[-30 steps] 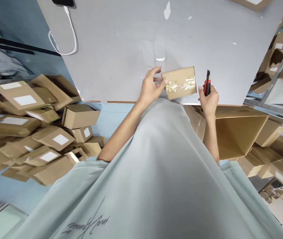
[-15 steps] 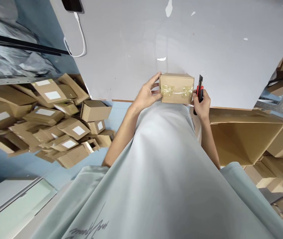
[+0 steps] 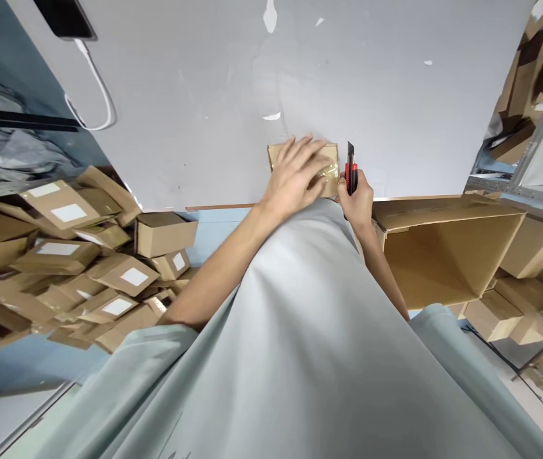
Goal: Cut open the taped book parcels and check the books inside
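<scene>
A small cardboard box [image 3: 331,169] with clear tape on it sits at the near edge of the grey table [image 3: 195,76]. Over its left part and middle lies my left hand [image 3: 295,172], fingers spread and resting on the box. My right hand [image 3: 357,197] is closed around a red and black box cutter [image 3: 352,175], right beside the box's right side. The cutter's blade is out and points away from me.
A phone [image 3: 65,18] with a white cable [image 3: 104,95] lies at the table's far left. Many cardboard boxes [image 3: 125,274] are piled on the left. Below the table's right edge stands a large open carton [image 3: 453,255], with more boxes beyond.
My left hand has moved from the box's left side onto the box and covers much of it. The view has shifted, so the table's items sit elsewhere in it. The cutter is still in my right hand.
</scene>
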The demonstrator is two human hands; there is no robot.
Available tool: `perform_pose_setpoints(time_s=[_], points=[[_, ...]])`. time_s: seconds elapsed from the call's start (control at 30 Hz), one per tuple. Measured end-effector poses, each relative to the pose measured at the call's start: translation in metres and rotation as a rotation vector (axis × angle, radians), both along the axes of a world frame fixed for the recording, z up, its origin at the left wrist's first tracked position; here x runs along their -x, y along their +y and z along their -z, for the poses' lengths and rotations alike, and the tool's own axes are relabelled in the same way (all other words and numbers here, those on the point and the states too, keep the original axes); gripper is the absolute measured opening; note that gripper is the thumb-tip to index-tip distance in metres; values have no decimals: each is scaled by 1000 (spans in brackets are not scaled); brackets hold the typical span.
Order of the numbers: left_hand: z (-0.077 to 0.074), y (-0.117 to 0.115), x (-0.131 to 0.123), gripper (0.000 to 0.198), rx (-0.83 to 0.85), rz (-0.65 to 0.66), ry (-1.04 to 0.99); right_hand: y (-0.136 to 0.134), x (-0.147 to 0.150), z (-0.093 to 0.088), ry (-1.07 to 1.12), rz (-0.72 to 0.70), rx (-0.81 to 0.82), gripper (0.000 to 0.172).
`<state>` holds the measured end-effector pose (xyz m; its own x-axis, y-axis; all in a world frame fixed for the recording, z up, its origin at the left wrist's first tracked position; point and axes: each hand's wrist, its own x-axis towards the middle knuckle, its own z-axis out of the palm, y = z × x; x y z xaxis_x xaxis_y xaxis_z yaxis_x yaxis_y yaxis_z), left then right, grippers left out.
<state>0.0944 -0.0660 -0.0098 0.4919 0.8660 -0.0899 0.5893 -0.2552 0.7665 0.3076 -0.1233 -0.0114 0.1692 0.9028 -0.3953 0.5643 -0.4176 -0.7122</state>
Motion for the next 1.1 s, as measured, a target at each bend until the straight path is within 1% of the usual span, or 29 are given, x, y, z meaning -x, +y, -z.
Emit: perform_pose_setpoints(time_s=[0.1,0.2,0.3,0.4,0.57,0.77,0.87,0.93,1.03,1.1], points=[[11,5,-7,48,-6,25,8,-9,-2,-16,3,4,-27,48],[16,6,-5,53,-1,14,-9,-17,-3,-36,-20,-74,-33,59],[17,5,-3,57,24,-2,-57,-20,1,-51,-102,-158,26,60],[17,5,-3,57,55,-5,-106,-18,9,-60,-207,-183,114,58],[18,5,-4,57,65,-11,-143,-13,24,-63,-349,-189,219,61],[20,6,-5,57,66,-18,-181,-12,33,-64,-386,-122,230,58],[23,6,-5,58,65,-12,-212,-13,36,-63,-380,-107,204,57],[26,6,-5,59,71,-8,-235,-13,41,-64,-386,-83,216,57],[30,5,-6,60,82,2,-260,-4,50,-66,-421,-53,300,55],[32,5,-7,60,87,6,-275,7,56,-68,-458,-45,348,50]])
